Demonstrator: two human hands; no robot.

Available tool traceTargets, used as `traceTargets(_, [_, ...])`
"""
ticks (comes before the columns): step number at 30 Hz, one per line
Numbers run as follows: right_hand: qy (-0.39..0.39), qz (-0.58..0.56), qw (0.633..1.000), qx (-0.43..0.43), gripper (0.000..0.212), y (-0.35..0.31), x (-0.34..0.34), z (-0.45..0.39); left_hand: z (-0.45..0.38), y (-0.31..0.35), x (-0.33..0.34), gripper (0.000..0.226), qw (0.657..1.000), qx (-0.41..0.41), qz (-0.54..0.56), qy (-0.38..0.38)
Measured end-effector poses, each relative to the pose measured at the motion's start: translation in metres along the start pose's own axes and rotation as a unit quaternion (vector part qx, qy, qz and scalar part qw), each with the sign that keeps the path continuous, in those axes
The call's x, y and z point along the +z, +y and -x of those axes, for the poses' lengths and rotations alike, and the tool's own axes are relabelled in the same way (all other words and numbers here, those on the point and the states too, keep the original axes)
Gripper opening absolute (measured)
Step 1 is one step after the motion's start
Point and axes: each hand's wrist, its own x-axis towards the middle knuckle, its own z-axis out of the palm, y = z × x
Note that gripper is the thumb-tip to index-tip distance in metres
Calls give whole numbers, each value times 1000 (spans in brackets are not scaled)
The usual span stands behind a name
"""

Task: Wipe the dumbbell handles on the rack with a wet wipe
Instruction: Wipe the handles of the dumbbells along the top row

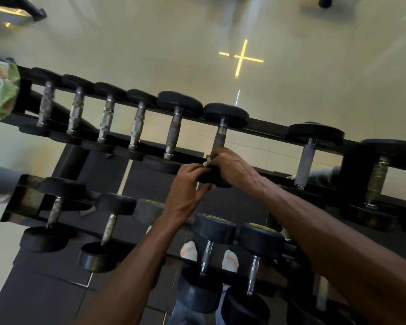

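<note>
A black two-tier rack [270, 129] holds several black-headed dumbbells with steel handles. My right hand [232, 166] grips the lower part of the sixth dumbbell's handle [219, 139] on the top tier, with a white wet wipe [206, 163] showing at its fingers. My left hand [188, 191] holds the near head [215, 180] of that same dumbbell, fingers curled over its edge. Most of the wipe is hidden inside my right hand.
A green wet-wipe packet [0, 90] sits on the rack's far left end. More dumbbells [206, 254] lie on the lower tier below my arms. My socked feet [189, 250] stand on dark floor mats under the rack. Behind the rack is pale glossy floor.
</note>
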Motion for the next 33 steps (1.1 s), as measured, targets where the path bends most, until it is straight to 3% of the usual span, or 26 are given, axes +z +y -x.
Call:
traceTargets(5, [-50,28,997,-46,18,-1,-12,-15,3,1,2,46,999,-22,-7,32])
traceTargets(15, [-44,10,998,-46,19,11,-16,0,0,9,-3,46,999,-34,-9,37])
traceTargets(21, [88,-49,993,55,22,9,-26,-27,-6,8,-5,45,998,-48,8,27])
traceTargets(26, [-71,20,996,-39,15,-2,-18,-5,-3,6,-5,45,999,-40,11,29])
traceTargets(27, [-46,8,998,-29,11,1,-14,0,-3,5,-5,46,999,-38,10,29])
traceTargets(30, [91,-105,982,130,11,15,-1,8,-4,4,-4,47,999,-38,11,31])
traceTargets(33, [100,-107,977,156,14,17,10,17,-3,3,-3,47,998,-42,18,34])
